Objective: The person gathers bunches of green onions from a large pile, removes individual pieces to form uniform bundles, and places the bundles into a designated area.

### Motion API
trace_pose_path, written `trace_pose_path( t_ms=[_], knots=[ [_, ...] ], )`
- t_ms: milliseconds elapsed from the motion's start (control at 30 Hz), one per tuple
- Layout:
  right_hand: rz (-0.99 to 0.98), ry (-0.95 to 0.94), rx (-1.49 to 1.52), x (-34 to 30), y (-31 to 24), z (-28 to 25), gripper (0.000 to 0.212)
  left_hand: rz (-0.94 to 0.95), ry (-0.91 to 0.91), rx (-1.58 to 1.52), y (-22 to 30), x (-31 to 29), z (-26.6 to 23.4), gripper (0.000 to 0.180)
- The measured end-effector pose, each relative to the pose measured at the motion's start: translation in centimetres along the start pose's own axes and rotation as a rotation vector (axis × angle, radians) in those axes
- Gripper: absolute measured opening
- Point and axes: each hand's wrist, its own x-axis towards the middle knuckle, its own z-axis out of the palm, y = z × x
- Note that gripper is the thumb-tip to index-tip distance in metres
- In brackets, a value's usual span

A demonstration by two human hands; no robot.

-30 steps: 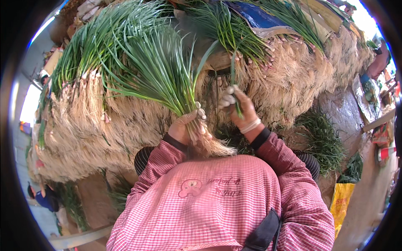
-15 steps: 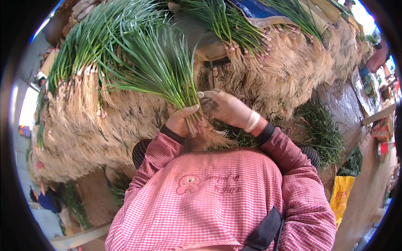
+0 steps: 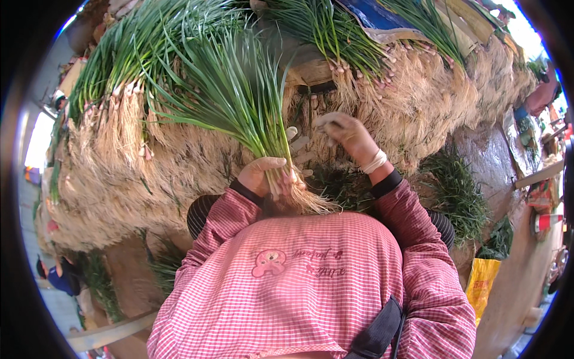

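My left hand (image 3: 256, 175) is closed round the lower stalks of a bunch of green garlic (image 3: 254, 119), just in front of my chest. Its long green leaves fan out away from me. Pinkish-white bulbs and pale stringy roots hang below the grip, toward the right. My right hand (image 3: 354, 140) is in the air to the right of the bunch, apart from it. Its fingers are bent to the left and smeared by motion, so what they hold, if anything, is unclear. A white band circles that wrist. Pale coverings show on some fingertips.
More green garlic (image 3: 125, 90) lies piled at the far left, roots toward me, and another bundle (image 3: 344, 48) lies at the far middle. Deep masses of dry roots (image 3: 412, 102) stretch across in front. Loose green leaves (image 3: 457, 194) and a yellow bag (image 3: 483, 284) are on the right.
My right hand has drawn away from the stalks, moving right and slightly up. My left hand keeps its hold on the bunch in nearly the same place.
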Motion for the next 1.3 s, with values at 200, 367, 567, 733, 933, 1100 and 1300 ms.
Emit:
trace_pose_path(
  t_ms=[200, 367, 567, 733, 933, 1100, 1300],
  knots=[
    [-0.046, -0.200, -0.124, -0.5, -0.6, 5.1, 0.023, 0.007, 0.129, 0.081, 0.2, 0.0, 1.2, 0.069],
    [-0.127, -0.073, -0.223, -0.1, 0.5, 4.9, 0.021, -0.049, 0.086, 0.067, 0.2, -0.5, 0.4, 0.075],
    [-0.042, 0.227, -0.426, 0.9, 0.0, 0.9, 0.018, -0.018, -0.014, -0.012, -0.2, 0.2, 0.5, 0.085],
    [-0.321, -0.017, -0.429, 2.0, -4.1, 2.5, 0.026, -0.064, 0.052, -0.021, -0.6, 0.3, 0.1, 0.071],
    [-0.182, -0.255, -1.137, 1.4, -5.5, 5.3, 0.045, -0.199, 0.172, 0.151, -0.5, -0.9, -1.0, 0.041],
    [-0.324, -0.163, -1.121, 2.3, -2.8, 6.2, 0.030, -0.221, 0.259, 0.108, -0.4, -1.1, 1.2, 0.039],
    [-0.055, -0.041, -0.766, 3.3, -2.9, 3.5, 0.013, -0.241, 0.297, 0.204, -0.6, -1.6, 0.1, 0.039]
  ],
)
